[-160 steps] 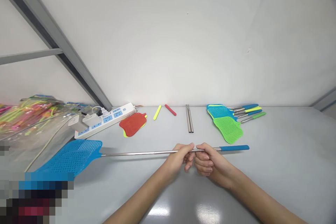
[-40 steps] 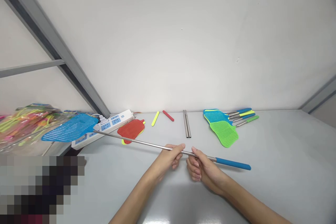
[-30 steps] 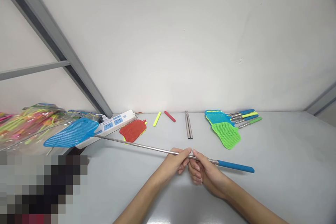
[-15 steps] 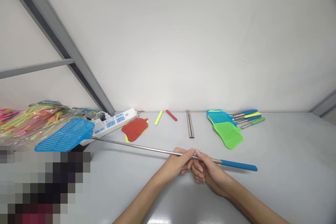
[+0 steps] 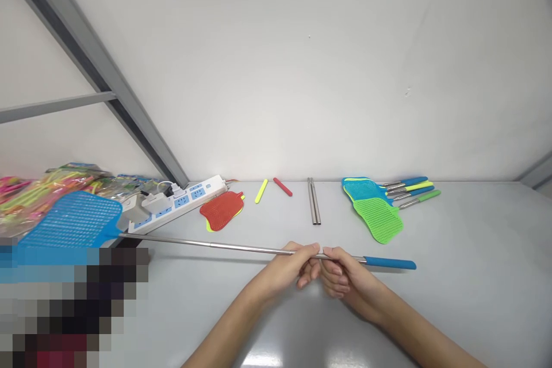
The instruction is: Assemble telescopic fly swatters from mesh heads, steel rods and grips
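Observation:
A blue fly swatter [image 5: 241, 248] with a telescopic metal rod lies across both hands, its perforated head to the left and its blue grip to the right. My left hand [image 5: 295, 267] is closed round the rod near its middle, thumb on top. Close beside it, my right hand [image 5: 345, 276] pinches the rod left of the blue grip, fingers curled underneath. Beyond the hands lie two bare metal rods [image 5: 314, 201], a yellow grip [image 5: 261, 191] and a red grip [image 5: 283, 187]. A red swatter head [image 5: 222, 210] rests on a yellow one.
Several swatters with blue, yellow and green grips are stacked at the right, a green swatter head [image 5: 379, 219] on top. A white power strip [image 5: 183, 201] with plugs stands at the left, near bagged colourful items [image 5: 52, 192]. A wall [image 5: 323, 98] rises behind the table.
The blue swatter has shifted left and its rod reaches out further, lying more level. Its head now overlaps the blurred area at the left. Both hands keep hold, with a slightly wider gap between them.

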A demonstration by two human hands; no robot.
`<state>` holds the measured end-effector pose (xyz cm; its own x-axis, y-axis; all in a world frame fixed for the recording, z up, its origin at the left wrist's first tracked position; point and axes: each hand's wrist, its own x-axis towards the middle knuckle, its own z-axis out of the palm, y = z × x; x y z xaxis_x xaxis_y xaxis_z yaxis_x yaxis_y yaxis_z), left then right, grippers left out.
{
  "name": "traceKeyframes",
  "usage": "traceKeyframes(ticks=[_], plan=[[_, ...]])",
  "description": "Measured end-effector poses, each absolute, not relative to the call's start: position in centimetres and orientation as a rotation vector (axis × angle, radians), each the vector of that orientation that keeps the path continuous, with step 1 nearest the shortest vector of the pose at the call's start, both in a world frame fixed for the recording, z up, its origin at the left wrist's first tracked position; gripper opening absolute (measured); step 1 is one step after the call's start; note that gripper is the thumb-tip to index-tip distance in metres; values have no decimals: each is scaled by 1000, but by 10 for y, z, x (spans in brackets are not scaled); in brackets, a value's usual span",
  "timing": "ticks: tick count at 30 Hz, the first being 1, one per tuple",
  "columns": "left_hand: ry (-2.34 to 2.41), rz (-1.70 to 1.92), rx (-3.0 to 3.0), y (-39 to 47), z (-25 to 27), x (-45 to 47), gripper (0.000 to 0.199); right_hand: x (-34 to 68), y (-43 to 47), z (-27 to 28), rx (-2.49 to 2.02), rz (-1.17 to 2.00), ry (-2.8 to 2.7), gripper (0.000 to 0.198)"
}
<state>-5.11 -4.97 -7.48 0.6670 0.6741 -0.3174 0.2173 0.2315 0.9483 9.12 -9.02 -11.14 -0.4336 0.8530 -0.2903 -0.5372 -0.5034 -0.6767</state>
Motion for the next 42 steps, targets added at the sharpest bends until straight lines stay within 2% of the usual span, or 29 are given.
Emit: traceKeyframes(ticks=[6, 42], plan=[[884, 318, 1146, -48, -69, -55, 38, 91, -88, -110, -766, 2055, -430, 35], [835, 307, 1097, -35, -54, -75, 40, 112, -81, -96, -912, 1848, -685, 38]])
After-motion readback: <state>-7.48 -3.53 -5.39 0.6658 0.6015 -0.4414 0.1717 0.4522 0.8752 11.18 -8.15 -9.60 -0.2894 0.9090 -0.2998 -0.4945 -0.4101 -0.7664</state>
